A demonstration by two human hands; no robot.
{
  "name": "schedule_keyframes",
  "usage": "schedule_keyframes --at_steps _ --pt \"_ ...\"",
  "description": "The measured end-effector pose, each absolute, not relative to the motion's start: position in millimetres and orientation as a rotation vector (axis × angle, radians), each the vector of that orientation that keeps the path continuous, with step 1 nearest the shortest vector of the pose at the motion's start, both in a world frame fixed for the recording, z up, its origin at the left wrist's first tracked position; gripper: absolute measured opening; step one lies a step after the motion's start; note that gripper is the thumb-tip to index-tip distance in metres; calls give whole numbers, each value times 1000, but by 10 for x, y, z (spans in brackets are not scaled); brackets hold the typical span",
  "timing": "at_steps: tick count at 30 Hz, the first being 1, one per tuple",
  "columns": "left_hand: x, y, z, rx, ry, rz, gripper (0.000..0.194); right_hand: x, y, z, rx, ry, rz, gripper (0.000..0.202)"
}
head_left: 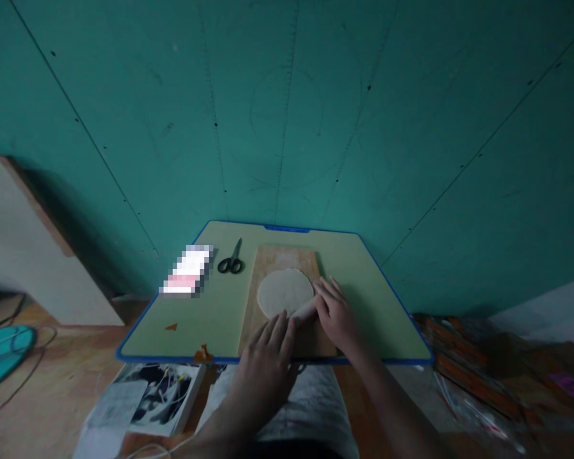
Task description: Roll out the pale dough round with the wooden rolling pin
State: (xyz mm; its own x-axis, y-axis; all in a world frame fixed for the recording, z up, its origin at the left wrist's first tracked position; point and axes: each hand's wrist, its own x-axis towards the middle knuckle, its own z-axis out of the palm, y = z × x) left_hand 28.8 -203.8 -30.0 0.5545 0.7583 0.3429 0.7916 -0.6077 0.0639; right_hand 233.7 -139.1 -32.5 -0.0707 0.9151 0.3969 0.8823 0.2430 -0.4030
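A flat round sheet of pale dough lies on a wooden board. Across its lower right edge rests a light rolling pin, tilted up toward the right. My left hand is over the pin's near left end, its fingers pointing forward and covering that end. At the other end, my right hand holds the pin with fingers bent over it. Only the middle of the pin shows between my hands.
The board lies on a small blue-edged table. Black-handled scissors and a blurred-out white and pink rectangle lie to the left. A green wall stands behind. Below left, a box holds cables.
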Motion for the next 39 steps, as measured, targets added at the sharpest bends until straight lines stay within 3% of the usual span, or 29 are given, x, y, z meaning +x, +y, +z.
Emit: schedule_keyframes --at_steps 18,29,39 --pt "484 -2451 -346 -2694 -1190 -445 66 2636 -1865 -527 -1596 -1875 114 48" --pt "365 -2182 -377 -2618 -1282 -522 80 2423 -1515 -354 -1662 -2065 -35 47" --pt "123 -1753 -235 -2670 -1468 -532 56 1964 -855 39 -1868 -2361 16 59"
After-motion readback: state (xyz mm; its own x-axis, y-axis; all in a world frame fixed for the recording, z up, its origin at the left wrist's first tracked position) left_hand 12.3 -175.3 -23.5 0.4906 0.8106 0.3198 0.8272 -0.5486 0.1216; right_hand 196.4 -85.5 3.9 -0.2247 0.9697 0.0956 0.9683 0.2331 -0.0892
